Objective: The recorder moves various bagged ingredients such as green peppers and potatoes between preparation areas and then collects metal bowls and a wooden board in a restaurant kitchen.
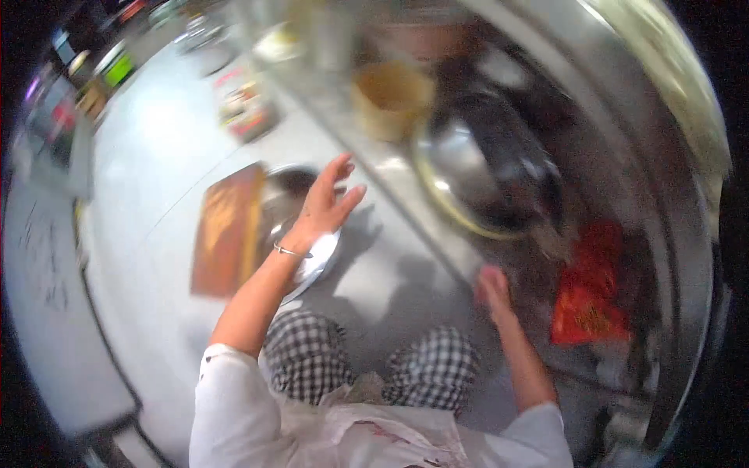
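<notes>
My left hand (330,202) is raised over the pale floor, its thumb and fingers apart and nothing in them. Beneath that forearm lies a shiny round metal basin (319,263), partly hidden by the arm. Left of the basin, and close against it, is a brown rectangular box or board (225,228). My right hand (494,286) is blurred, near the lower front edge of a shelf or counter. Whether it holds anything is too blurred to tell. Farther up from it, a large metal bowl (456,158) with a yellowish rim appears under the counter.
Behind the large bowl stands a beige tub (392,99). A red packet (591,298) bearing writing lies to the right. On the floor is a printed carton (243,105), with a bright green container (120,64) farther off. A metal counter edge (661,193) curves along the right.
</notes>
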### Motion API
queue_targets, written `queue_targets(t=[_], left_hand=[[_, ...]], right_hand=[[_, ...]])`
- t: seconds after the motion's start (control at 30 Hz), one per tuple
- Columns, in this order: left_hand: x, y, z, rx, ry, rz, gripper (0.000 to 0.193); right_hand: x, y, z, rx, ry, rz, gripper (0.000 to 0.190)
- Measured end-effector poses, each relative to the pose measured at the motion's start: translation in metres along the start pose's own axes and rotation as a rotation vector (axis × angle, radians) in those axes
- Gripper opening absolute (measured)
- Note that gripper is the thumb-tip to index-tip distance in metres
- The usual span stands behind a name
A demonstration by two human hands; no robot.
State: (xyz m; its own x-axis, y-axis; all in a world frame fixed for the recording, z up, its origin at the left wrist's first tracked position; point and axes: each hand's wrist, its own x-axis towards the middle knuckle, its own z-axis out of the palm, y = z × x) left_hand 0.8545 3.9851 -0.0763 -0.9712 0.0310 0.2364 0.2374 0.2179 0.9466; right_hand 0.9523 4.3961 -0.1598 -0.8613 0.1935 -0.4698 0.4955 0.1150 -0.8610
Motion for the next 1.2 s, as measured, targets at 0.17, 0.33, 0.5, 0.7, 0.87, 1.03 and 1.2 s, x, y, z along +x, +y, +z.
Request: queue_targets(t=[0.17,0.33,0.5,0.7,0.87,1.03,1.2], left_hand=[[-0.104,0.000,-0.182,0.455,0.598,-0.125,0.051],[-0.258,-0.080,-0.234,0.587,1.136,-0.472,0.055],[-0.265,-0.089,-0.190,0.917,0.716,-0.445,0.054],[-0.143,-0.062,-0.126,1.131,0.243,-0.261,0.078],[-0.117,-0.115,-0.107,1.648,-0.016,-0.283,0.068],[-0.116,-0.108,-0.121,1.675,-0.090,-0.374,0.059],[-0.106,-0.073,-0.185,1.477,0.137,-0.398,0.051]], right_hand=[[-0.011,-0.016,0.065,-0.351,-0.548,0.149,0.026],[0.018,-0.052,0.149,-0.475,-0.703,-0.077,0.026],[0.038,-0.088,0.217,-0.506,-0.816,-0.079,0.036],[0.072,-0.103,0.256,-0.221,-0.840,0.239,0.068],[0.076,-0.091,0.281,-0.236,-0.825,0.269,0.080],[0.078,-0.064,0.291,-0.325,-0.816,0.290,0.057],[0.106,-0.030,0.295,-0.165,-0.739,0.386,0.041]])
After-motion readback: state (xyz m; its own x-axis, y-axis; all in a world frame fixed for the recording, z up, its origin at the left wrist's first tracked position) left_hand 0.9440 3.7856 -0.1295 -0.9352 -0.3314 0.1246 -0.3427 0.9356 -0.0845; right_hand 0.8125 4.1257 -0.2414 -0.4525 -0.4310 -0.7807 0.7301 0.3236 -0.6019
